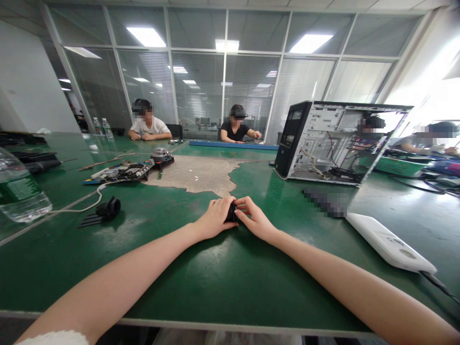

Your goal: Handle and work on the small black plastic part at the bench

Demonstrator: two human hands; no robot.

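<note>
Green coating covers the wide surface (pixel 230 287) beneath my forearms, worn through to a brown patch (pixel 201 175) beyond my hands. Largest of the things on it is the open computer case (pixel 293 139), upright to the far right, its side off and a few cables loose inside. A clear plastic bottle (pixel 21 194) stands at the far left edge. Farther in on that side lies a circuit board (pixel 124 172) with its parts exposed, and across on the right a white device (pixel 390 242) lies flat with a dark cable at its near end. Smaller is the black fitting (pixel 109 208) left of my hands, well apart from them.

My left hand (pixel 215 218) is curled round a small black part (pixel 231 214), fingers over its top and thumb low at the near side. My right hand (pixel 256 219) meets it from the right with bent fingers; whether it pinches or merely touches, I cannot tell. The part sits straight ahead of me, between both hands, mostly covered. To work it well, I'd let the left hand steady it low over the surface, use only light fingertip pressure from the right, and open my fingers enough to see its edges.
</note>
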